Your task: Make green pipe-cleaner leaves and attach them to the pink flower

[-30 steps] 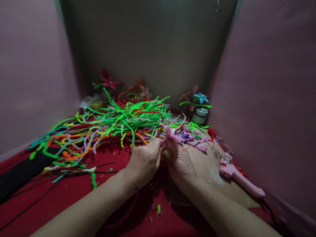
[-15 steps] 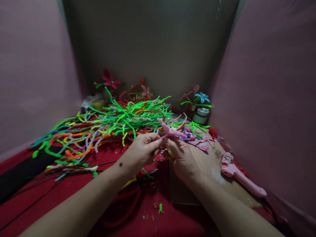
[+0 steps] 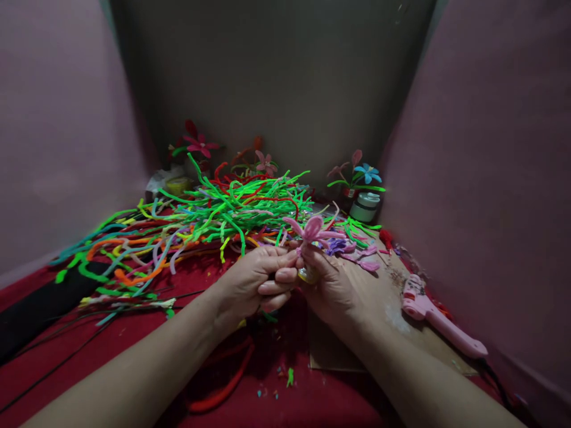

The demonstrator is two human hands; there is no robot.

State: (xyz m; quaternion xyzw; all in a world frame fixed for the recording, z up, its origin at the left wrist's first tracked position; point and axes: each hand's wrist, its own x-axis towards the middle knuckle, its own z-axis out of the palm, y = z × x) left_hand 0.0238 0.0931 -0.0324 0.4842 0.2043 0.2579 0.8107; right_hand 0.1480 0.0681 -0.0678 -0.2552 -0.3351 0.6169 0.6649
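Observation:
A pink pipe-cleaner flower point(image 3: 313, 228) is held up between both hands, its petals spread above the fingertips. My left hand point(image 3: 263, 276) pinches the flower's base from the left, fingers curled. From the other side my right hand point(image 3: 330, 282) closes on the same base with thumb and fingers. A small shiny yellowish item point(image 3: 307, 274) shows under the right fingers; what it is I cannot make out. Just beyond the right hand lie purple pipe-cleaner pieces point(image 3: 336, 246) and pink petal shapes point(image 3: 368, 261).
A heap of mostly green pipe cleaners point(image 3: 263, 199) spreads across the red cloth point(image 3: 267, 404). At right, a pink glue gun point(image 3: 439, 324) rests on a cardboard sheet point(image 3: 379, 297). Behind stand a pale lidded jar point(image 3: 364, 207) and a blue flower point(image 3: 368, 173). A black strip point(image 3: 49, 309) lies left.
The pink flower has turned more upright, its petals now facing me. The left hand's fingers have shifted at the flower's base; both hands remain near the same spot.

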